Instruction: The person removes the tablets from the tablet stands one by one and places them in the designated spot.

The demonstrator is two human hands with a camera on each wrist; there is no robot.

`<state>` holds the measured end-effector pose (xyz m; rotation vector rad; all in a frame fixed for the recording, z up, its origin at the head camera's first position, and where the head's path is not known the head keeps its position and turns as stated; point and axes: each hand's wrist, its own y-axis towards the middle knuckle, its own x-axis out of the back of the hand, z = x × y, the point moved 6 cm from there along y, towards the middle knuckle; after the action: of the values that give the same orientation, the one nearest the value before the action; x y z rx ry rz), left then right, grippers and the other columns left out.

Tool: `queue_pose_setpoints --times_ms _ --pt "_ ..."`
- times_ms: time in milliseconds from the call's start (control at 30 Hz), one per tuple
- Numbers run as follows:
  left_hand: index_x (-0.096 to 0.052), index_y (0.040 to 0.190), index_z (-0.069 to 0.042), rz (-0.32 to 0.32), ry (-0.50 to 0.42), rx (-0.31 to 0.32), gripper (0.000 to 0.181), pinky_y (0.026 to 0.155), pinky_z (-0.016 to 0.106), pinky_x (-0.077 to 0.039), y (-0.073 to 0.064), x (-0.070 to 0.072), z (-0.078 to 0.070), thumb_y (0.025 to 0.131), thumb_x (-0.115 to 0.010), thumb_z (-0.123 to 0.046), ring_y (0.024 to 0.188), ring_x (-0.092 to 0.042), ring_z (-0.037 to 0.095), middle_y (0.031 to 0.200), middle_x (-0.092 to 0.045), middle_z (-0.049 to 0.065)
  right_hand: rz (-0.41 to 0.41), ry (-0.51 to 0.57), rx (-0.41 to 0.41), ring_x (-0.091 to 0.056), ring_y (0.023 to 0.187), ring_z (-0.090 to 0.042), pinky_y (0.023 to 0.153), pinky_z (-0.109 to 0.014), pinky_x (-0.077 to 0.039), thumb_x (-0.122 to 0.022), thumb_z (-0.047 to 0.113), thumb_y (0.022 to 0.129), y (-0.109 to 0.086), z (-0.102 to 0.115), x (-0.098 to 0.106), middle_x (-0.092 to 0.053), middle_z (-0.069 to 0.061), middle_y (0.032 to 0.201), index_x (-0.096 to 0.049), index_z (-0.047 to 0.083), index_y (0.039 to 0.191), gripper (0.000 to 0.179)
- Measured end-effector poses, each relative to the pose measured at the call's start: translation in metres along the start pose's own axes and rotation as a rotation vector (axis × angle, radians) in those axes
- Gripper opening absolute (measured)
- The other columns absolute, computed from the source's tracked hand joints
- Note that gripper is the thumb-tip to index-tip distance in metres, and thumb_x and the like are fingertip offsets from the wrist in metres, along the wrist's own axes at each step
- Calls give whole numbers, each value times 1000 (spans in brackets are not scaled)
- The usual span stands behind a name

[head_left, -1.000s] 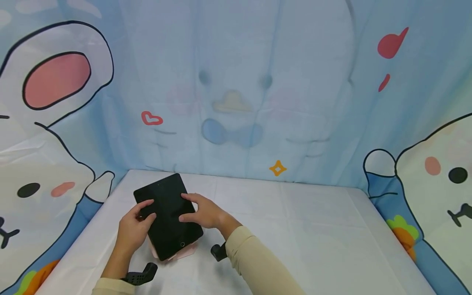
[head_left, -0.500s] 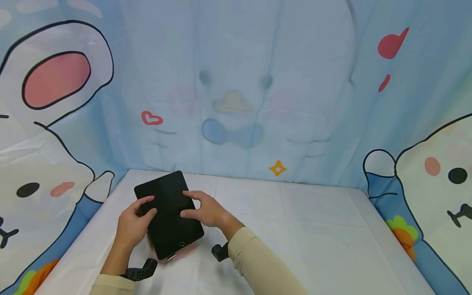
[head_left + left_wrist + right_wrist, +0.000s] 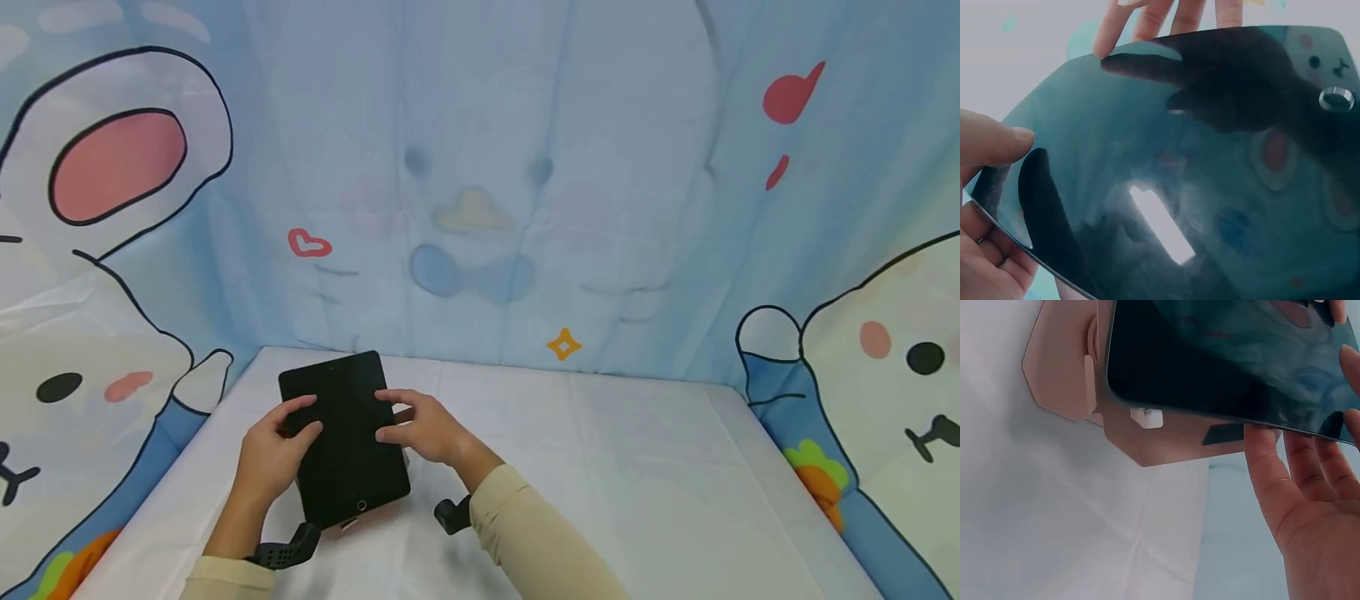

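Observation:
A black tablet [image 3: 347, 467] stands tilted back toward the left of the table, its round home button near the lower edge. My left hand [image 3: 266, 458] grips its left edge; in the left wrist view the thumb lies over the screen and fingers curl behind. On the right edge, my right hand [image 3: 435, 429] holds on, with fingers under the rim in the right wrist view and the thumb to the front. Behind the tablet, a pink folding stand [image 3: 1060, 375] with angular plates shows in the right wrist view; the head view mostly hides it.
A white cloth covers the table [image 3: 600, 483]. Around it hangs a blue curtain [image 3: 637, 208] printed with cartoon animals. Each wrist wears a black camera mount, such as the left one [image 3: 288, 550].
The tablet has turned slightly clockwise, its top shifting right and its bottom left. The right hand has moved a little to the right; the left hand has barely moved. Less of the pink stand shows.

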<state>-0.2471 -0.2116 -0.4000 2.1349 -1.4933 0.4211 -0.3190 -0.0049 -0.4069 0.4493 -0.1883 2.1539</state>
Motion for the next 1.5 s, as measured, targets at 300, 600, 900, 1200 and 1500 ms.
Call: queue_pose_setpoints --times_ms 300,600,900,1200,1500 --pt "-51 144 -8 134 -28 -12 49 96 56 -48 -2 -9 -7 97 -65 -11 119 -54 40 144 -48 28 -15 52 -14 -64 104 -21 81 -40 -57 -72 10 90 -6 -3 10 -48 -9 144 -53 16 145 58" --pt "-52 144 -7 148 -56 -62 49 91 51 -51 0 -17 -15 97 -65 -9 108 -59 35 141 -51 25 -33 97 10 -66 91 -20 72 -37 -58 -68 2 89 -12 -4 19 -48 -13 133 -54 13 144 57" --pt "-53 144 -8 179 -30 -95 49 95 54 -48 -1 -30 -21 97 -66 -11 116 -57 38 144 -48 23 -73 110 3 -65 86 -20 69 -38 -58 -67 0 89 -22 -10 29 -50 -14 122 -54 10 141 54" --pt "-55 142 -9 213 -28 -131 49 85 47 -53 2 -43 -26 95 -69 -13 102 -61 33 140 -53 21 -107 133 18 -63 84 -18 68 -38 -58 -68 0 89 -33 -17 41 -49 -14 120 -54 8 141 54" --pt "-57 141 -8 244 -80 -161 49 87 45 -54 4 -61 -31 93 -71 -10 104 -65 30 135 -56 19 -139 131 0 -63 85 -19 68 -38 -58 -68 0 90 -46 -25 55 -50 -15 122 -53 7 141 54"
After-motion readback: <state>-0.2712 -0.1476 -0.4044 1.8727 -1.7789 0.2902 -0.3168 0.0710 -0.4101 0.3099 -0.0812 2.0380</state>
